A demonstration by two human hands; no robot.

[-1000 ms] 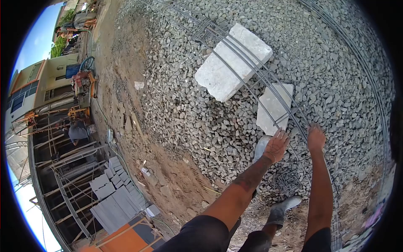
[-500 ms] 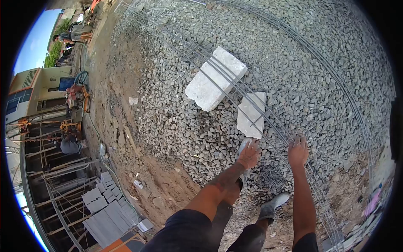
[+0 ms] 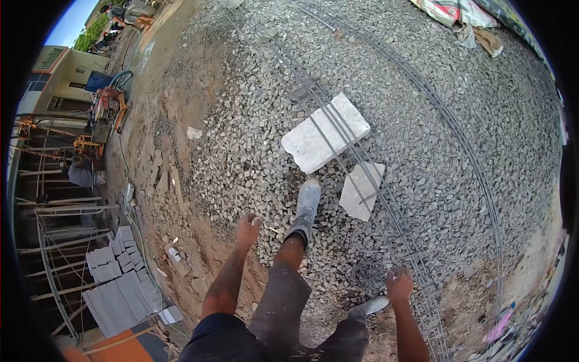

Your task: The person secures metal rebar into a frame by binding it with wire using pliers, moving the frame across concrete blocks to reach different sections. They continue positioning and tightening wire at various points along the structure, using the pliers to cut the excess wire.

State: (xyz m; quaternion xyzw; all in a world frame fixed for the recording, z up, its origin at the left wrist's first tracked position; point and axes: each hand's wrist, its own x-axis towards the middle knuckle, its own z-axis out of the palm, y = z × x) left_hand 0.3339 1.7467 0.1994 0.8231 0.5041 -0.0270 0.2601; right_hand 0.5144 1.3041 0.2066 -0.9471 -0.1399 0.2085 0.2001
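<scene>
My left hand [image 3: 246, 230] hangs over the gravel left of my forward boot, fingers curled. A small pale patch shows at its fingertips; I cannot make out what it is. Beside the steel rebar cage [image 3: 398, 224], my right hand [image 3: 399, 283] is also curled, its contents hidden, close to a heap of bent steel stirrups [image 3: 369, 275]. The long cage runs diagonally across a large white block [image 3: 313, 145] and a smaller, broken pale slab [image 3: 356, 196]. More stirrups [image 3: 307, 92] are bunched around the bars at the far block.
Long loose rebar rods [image 3: 449, 117] curve across the gravel on the right. Sacks [image 3: 449, 13] lie at the far right. Grey blocks [image 3: 117, 298] are stacked at the left, near a hose and wooden poles. People are at the far left, one crouching person [image 3: 81, 173] among them.
My left hand has swung left, away from the slab. My right hand has moved back from the cage bars. One boot has stepped forward beside the white block, and the view has shifted.
</scene>
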